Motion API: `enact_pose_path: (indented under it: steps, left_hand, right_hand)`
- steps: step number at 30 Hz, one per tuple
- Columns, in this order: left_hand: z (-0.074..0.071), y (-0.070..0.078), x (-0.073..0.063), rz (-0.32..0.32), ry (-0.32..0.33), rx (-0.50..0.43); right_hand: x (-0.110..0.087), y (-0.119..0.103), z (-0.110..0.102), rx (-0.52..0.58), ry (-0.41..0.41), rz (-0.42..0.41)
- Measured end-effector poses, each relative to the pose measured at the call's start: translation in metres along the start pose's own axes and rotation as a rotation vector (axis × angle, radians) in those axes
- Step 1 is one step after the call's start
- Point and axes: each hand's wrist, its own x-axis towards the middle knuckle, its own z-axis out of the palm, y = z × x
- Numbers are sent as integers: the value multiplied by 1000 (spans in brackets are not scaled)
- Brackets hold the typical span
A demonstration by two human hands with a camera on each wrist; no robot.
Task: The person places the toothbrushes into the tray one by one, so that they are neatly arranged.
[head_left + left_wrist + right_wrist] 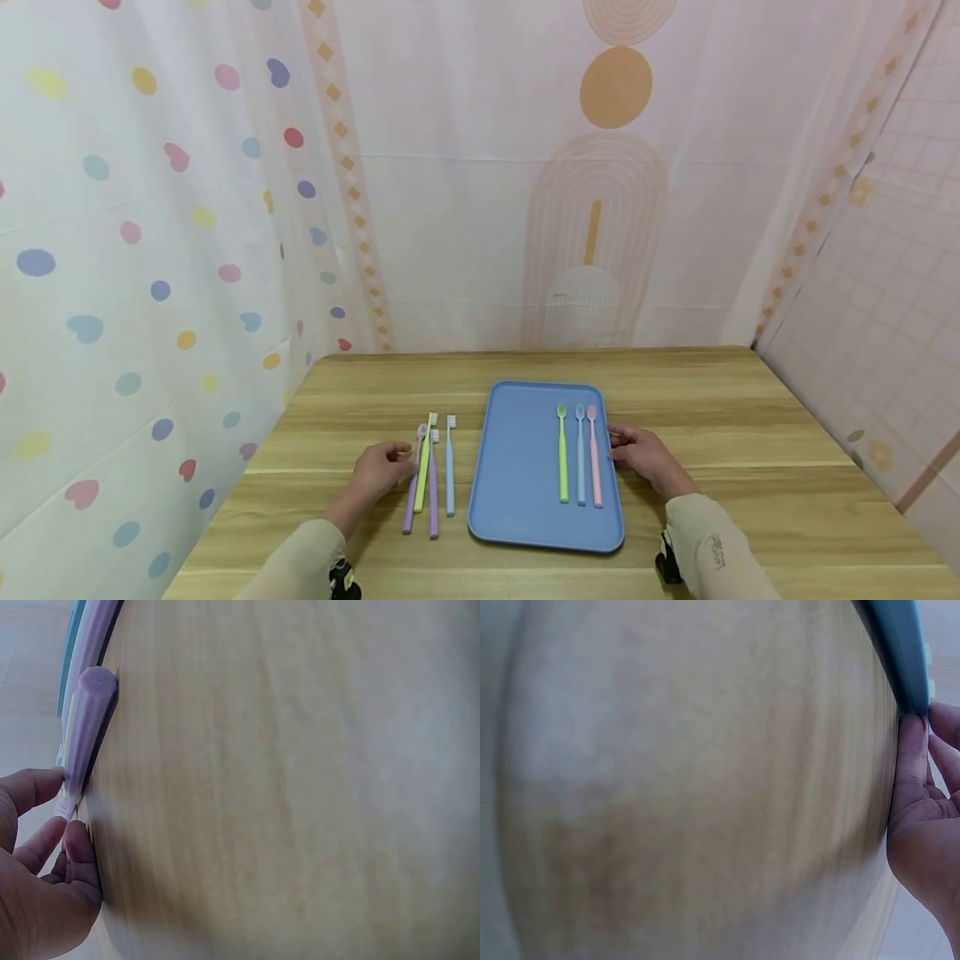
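Beside the loose toothbrushes, my left hand (381,468) has its thumb and fingertips at the leftmost purple toothbrush (410,500). In the left wrist view the thumb touches this purple handle (91,712), and the fingers are loosely bent beside it. A yellow-green toothbrush (423,475), another purple toothbrush (433,496) and a light blue toothbrush (450,471) lie to its right. My right hand (647,454) grips the right rim of the blue tray (517,483); the right wrist view has fingertips against its edge. On the tray lie green (563,462), blue (581,462) and pink (596,467) toothbrushes.
Everything rests on a wood-grain table (750,467). A patterned curtain (465,208) hangs behind the far edge, and a dotted one (180,275) runs along the left. Pale grid-patterned cloth (900,250) covers the right side.
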Motion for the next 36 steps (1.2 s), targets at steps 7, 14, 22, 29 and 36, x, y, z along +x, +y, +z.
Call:
enact_pose_path:
  steps: [7, 14, 22, 29, 36]
  left_hand:
    - [-2, -2, 3, -17, 17, 33]
    - [-2, -1, -1, -24, 10, 16]
    - [2, 5, -5, -4, 14, 30]
    - [3, 11, -5, -4, 48, 77]
    - [4, 12, -3, -3, 58, 111]
  right_hand:
    - [0, 0, 0, 35, -14, -13]
    - [0, 0, 1, 38, -16, -8]
    - [-2, -2, 0, -35, 5, 12]
    - [0, 1, 0, -45, 7, 17]
    - [0, 0, 0, -46, 5, 11]
